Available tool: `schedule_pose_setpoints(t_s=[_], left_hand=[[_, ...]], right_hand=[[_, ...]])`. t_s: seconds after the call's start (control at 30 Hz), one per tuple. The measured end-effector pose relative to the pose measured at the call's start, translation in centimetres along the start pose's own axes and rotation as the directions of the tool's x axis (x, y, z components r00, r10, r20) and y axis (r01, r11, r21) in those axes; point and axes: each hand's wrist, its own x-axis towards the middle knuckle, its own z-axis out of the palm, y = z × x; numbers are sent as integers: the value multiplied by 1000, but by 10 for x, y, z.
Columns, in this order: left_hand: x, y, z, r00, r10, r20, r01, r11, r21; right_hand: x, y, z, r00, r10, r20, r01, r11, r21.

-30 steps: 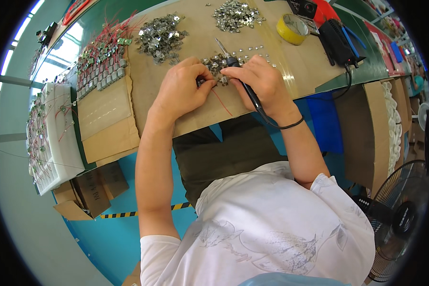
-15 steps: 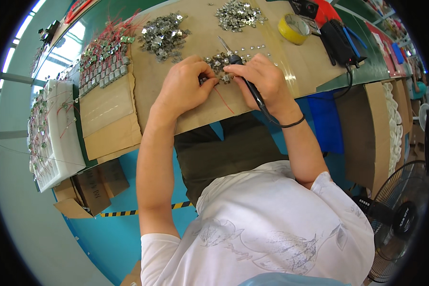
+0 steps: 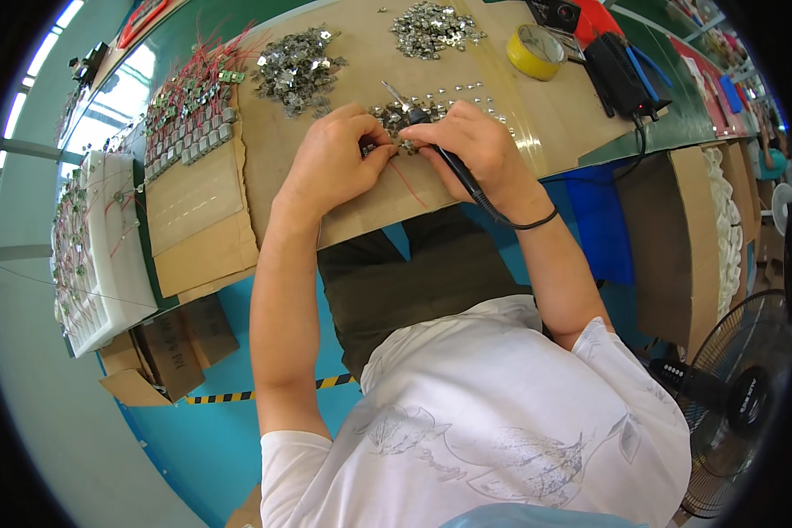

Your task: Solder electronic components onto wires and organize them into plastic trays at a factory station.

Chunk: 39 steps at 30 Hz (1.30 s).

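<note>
Over the brown work surface, my left hand [image 3: 334, 160] is closed in a pinch near its front edge. A thin red wire [image 3: 411, 185] trails from those fingertips, and the small part they grip is mostly hidden. My right hand [image 3: 482, 151] is wrapped round a black-handled soldering iron [image 3: 456, 167], its metal tip pointing up and away to the left. The thumb and forefinger of that hand come close to the left fingertips, beside a heap of small metal pieces [image 3: 387, 113]. More little metal pieces [image 3: 477, 107] lie in loose rows just beyond the right hand.
Two piles of metal parts, a darker one [image 3: 297, 70] and a shinier one [image 3: 434, 29], lie farther back. Red-wired components [image 3: 194, 123] stand in rows on cardboard at left, near a white foam block [image 3: 119, 273]. A yellow tape roll [image 3: 537, 51] and corded black box [image 3: 620, 75] sit at right.
The view has shifted slightly. My right hand and the soldering iron have moved a little left, closer to my left hand. My left hand keeps its pinch with the red wire.
</note>
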Motion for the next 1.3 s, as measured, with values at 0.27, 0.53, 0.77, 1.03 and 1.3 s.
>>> schedule_pose_setpoints(t_s=[0.27,0.53,0.77,1.03,1.3], left_hand=[[-9,0,-11,999,-11,-48,10,1000,-17],[-24,1,-23,965,49,-257,-5,985,171],[-28,53,21,835,-110,-539,43,990,-136],[-22,56,61,824,-247,-510,67,936,-346],[-24,52,64,793,-255,-554,128,958,-258]], right_hand=[[-1,4,-2,995,4,-102,-3,1000,13],[0,0,-2,999,33,-17,-34,999,-25],[-3,3,-3,998,45,-40,-45,999,-1],[-36,-11,-15,838,534,-114,-434,778,454],[-48,-13,-16,800,534,-271,-333,773,539]])
